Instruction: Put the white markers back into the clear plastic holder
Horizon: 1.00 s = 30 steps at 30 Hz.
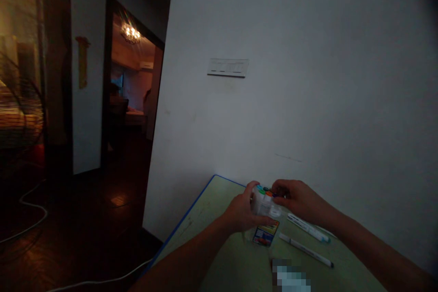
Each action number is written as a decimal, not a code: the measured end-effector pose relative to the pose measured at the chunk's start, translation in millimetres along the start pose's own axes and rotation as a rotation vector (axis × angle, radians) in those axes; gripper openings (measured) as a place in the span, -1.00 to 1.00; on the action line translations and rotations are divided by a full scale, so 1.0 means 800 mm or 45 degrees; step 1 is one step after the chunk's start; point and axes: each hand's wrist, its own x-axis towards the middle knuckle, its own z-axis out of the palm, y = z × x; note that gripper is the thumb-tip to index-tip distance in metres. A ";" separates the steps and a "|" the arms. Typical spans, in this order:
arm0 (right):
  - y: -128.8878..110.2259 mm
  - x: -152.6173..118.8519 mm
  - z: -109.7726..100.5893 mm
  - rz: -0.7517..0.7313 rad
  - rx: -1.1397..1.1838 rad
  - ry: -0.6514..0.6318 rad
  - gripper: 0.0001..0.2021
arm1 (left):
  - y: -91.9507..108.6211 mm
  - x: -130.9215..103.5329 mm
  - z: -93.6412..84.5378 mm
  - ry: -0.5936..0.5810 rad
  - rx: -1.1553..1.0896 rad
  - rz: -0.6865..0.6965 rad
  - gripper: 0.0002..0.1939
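Note:
My left hand [241, 210] is wrapped around the left side of a clear plastic marker case [263, 210]. The case stands on the table with a dark printed label [266, 232] low on its front. Coloured ends of several markers [263, 191], blue, green and orange among them, show at its top. At the upper right of the case, my right hand [290, 194] pinches a marker with a dark purple end [274, 195]; its fingers hide most of it. Beside the case lie a white marker with a teal end [310, 228] and a thinner marker with a dark tip [306, 250].
The pale green table [191, 228] has a blue edge and touches a white wall [308, 77] with a switch panel [227, 67]. A blurred-out object [292, 278] lies at the near edge. Left are a doorway [130, 100] and a white cable [102, 280] on the dark floor.

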 end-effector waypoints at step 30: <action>0.006 -0.004 0.001 -0.038 0.093 0.002 -0.88 | -0.002 0.000 0.001 0.013 -0.012 0.026 -0.03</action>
